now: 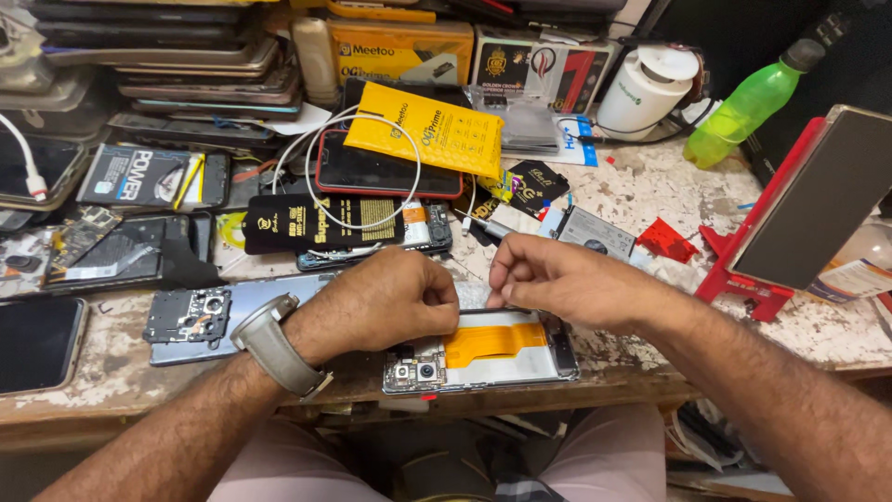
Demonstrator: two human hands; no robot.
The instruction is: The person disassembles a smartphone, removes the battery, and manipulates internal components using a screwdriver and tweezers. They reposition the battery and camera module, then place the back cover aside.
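Note:
An opened phone (483, 358) lies face down at the front edge of the workbench (650, 186), its camera modules at the left end and an orange flex cable (492, 339) running across its middle. My left hand (386, 299), with a grey watch on the wrist, rests on the phone's upper left side, fingers curled. My right hand (557, 279) hovers just above the phone's top edge, thumb and fingers pinched together; whether anything small is between them cannot be made out.
A removed back cover (200, 321) lies left of the phone. Behind it are a dark phone (376, 172) under a white cable, yellow and black packets, stacked phones and boxes. A red stand with a tablet (799, 204), a green bottle (743, 107) and a white roll are at right.

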